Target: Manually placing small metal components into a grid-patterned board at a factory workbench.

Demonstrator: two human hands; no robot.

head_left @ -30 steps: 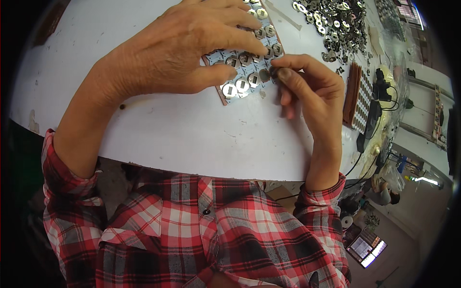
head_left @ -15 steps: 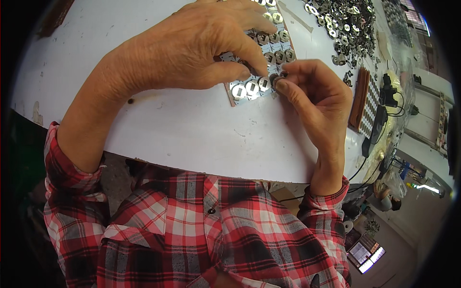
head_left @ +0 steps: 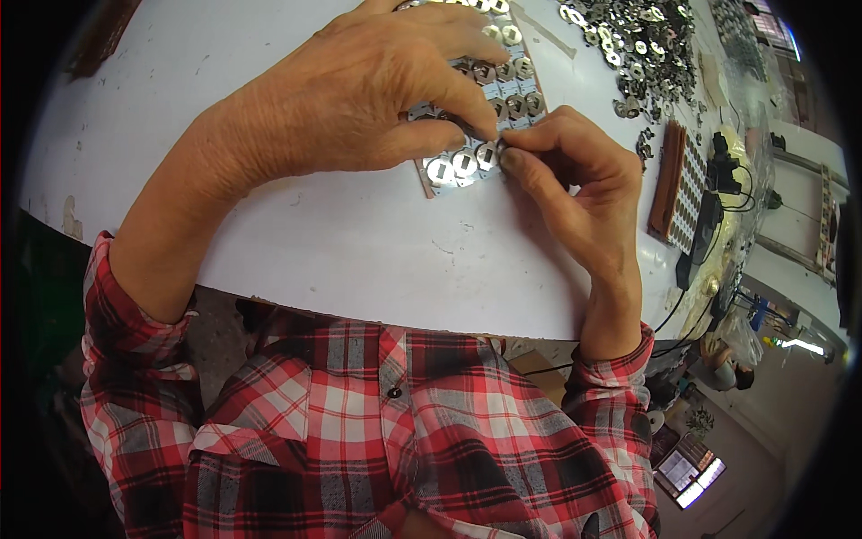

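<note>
A flat panel of small circuit boards [head_left: 438,190] lies on the table, with rows of round silver metal clips [head_left: 463,163] on it. Across its left part rests my left hand [head_left: 377,99], palm down. Its fingers are spread, and a gap shows between thumb and index finger. At the panel's near right corner my right hand [head_left: 575,171] pinches a small round metal clip [head_left: 503,148] between thumb and index finger. Those fingertips mostly cover the clip. It sits right beside the last clip of the near row. My left hand hides much of the panel.
A heap of loose metal clips [head_left: 642,54] spreads over the far right of the white table [head_left: 359,242]. Nearer on the right stands a stack of brown-edged panels [head_left: 675,184], beside black adapters and cables [head_left: 709,225]. Another brown stack [head_left: 103,36] lies at the far left.
My right hand has moved left toward the near row of clips, its thumb and index finger drawn closer together. The panel has shifted slightly left. My left hand has barely moved.
</note>
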